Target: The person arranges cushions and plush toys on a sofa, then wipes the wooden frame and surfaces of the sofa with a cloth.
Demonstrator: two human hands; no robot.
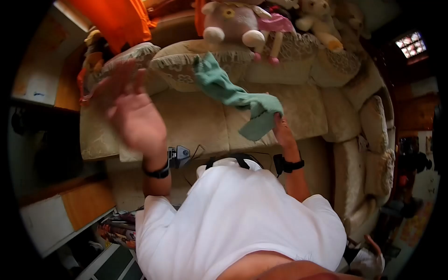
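Note:
A long green cloth [233,95] stretches in the air above the beige sofa, one end hanging down and the other reaching up to the back cushions. My right hand [283,130] grips its lower right end; the fingertips are partly hidden by the fabric. My left hand [133,114] is raised over the sofa's left side, fingers spread and smeared by motion, with nothing in it and apart from the cloth. Black straps circle both wrists, and a small grey device [179,156] sits at the left one.
The beige sofa [186,116] runs across the front and turns down the right side. Stuffed toys [231,23] sit along its back over fringed cushions [175,65]. Orange fabric [116,23] hangs at upper left. Wooden furniture [86,205] stands at the left.

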